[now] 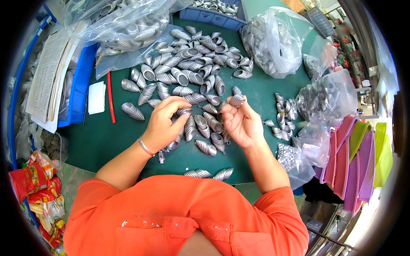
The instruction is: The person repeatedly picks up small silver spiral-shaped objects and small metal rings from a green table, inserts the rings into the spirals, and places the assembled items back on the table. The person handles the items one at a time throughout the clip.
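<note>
Covering green table [106, 141], silver ribbed cones [188, 72], clear bags [277, 42], blue bins [79, 85]

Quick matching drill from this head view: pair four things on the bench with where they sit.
1. red pen
2. white pad
3. blue bin
4. ridged cone

A. in right hand fingers
B. table's left edge
C. right of the white pad
D. between bin and pen

Pairs: 1-C, 2-D, 3-B, 4-A
</note>
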The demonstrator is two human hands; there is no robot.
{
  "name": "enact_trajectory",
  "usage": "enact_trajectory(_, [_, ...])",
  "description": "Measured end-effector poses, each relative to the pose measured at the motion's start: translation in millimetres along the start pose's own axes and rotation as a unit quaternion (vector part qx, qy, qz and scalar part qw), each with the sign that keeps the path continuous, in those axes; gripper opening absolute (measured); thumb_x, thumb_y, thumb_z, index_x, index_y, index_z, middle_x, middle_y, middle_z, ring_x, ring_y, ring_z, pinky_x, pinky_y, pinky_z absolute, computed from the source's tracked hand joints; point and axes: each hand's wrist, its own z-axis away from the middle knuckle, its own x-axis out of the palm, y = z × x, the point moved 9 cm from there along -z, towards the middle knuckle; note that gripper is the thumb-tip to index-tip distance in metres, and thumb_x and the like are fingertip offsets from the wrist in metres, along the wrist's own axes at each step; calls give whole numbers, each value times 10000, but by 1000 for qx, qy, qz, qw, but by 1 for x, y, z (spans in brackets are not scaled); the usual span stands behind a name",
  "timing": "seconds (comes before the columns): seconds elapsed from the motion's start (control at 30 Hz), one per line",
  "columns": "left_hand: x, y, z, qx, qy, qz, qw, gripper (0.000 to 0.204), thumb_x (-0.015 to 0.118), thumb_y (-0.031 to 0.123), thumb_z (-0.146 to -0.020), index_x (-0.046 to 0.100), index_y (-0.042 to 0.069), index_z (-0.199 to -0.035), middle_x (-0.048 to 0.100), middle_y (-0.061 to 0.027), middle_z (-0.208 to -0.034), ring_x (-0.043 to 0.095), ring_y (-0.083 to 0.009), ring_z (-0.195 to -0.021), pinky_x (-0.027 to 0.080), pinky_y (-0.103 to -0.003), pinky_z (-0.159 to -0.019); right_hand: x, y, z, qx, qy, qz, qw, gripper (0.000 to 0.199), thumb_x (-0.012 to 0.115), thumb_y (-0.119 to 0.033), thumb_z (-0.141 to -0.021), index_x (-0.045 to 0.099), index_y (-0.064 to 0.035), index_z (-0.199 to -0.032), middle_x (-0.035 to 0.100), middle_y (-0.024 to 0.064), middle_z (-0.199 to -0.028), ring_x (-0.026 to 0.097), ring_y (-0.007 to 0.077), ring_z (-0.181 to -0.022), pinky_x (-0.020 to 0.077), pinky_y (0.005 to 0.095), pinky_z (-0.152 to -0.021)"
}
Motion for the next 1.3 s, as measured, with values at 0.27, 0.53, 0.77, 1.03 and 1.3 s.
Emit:
enact_trajectory(0.27, [0, 1, 2, 10, -2, -15, 1000, 162, 651, 22, -790, 639, -2, -950, 628, -137, -1028, 614, -279, -967, 479, -347, -848, 131, -186, 77, -733, 126, 521, 419, 356, 464, -339, -999, 570, 1, -986, 627, 129, -850, 600, 222, -733, 480, 327, -696])
enact_trajectory(0.53, [0, -4, 6, 14, -7, -29, 999, 164, 650, 43, -791, 642, -1, -950, 626, -129, -1007, 607, -286, -970, 467, -354, -858, 153, -157, 15, -592, 94, 750, 281, 105, 649, -43, -829, 652, -35, -934, 647, 128, -829, 616, 288, -748, 485, 327, -660])
enact_trajectory(0.77, [1, 1, 5, 22, -17, -42, 999, 168, 650, 61, -793, 648, 13, -954, 628, -116, -1012, 605, -281, -967, 457, -356, -856, 17, -64, -60, -158, 117, 896, 398, 270, 710, -213, -778, 671, -11, -953, 643, 158, -895, 624, 337, -855, 490, 414, -744])
enact_trajectory(1.03, [-6, 0, 5, 22, 23, -28, 999, 134, 648, 16, -790, 658, 10, -923, 639, -116, -987, 626, -262, -917, 484, -337, -811, 61, -57, -34, -312, 42, 870, 379, 252, 707, -122, -733, 677, -34, -967, 627, 124, -921, 578, 319, -917, 456, 409, -827])
enact_trajectory(1.3, [-3, 1, 4, 19, 14, -22, 999, 131, 647, 8, -794, 662, 7, -924, 643, -115, -998, 627, -254, -928, 487, -329, -808, 25, -36, -36, -121, 64, 817, 561, 255, 708, -54, -755, 647, 12, -994, 626, 119, -951, 608, 278, -915, 489, 347, -817])
